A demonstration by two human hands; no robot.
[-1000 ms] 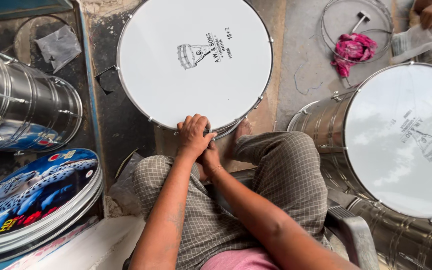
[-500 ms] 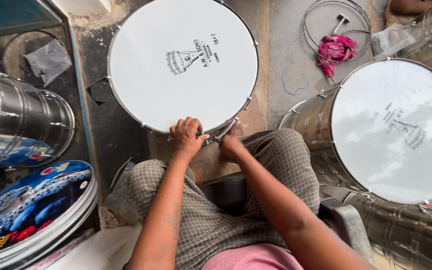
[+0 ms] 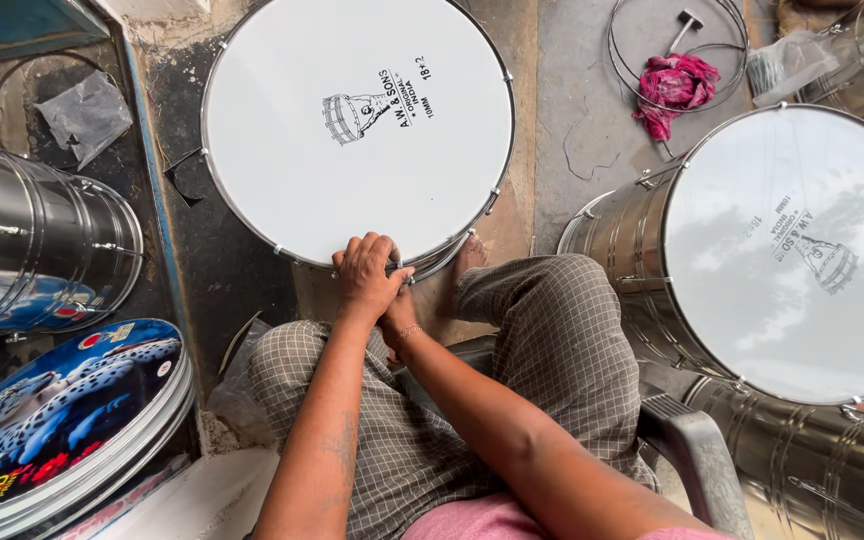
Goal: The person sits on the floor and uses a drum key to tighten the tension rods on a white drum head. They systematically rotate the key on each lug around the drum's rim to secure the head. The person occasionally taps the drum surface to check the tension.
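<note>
White drum [image 3: 352,170] rim gripped by left hand [image 3: 367,275]; right hand [image 3: 399,312] beneath.

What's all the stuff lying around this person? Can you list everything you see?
white-headed drum: one, white skin with metal rim, floor centre, in front of the knees
steel drum: one, shiny shell, glossy head, right
steel drum shell: one, silver, lying on its side, left
printed drum heads: a stack, blue picture on top, lower left
pink cloth: one, inside a metal hoop, top right
chair: grey arm, lower right
left hand: on the white drum's near rim
right hand: mostly hidden under the left
</note>
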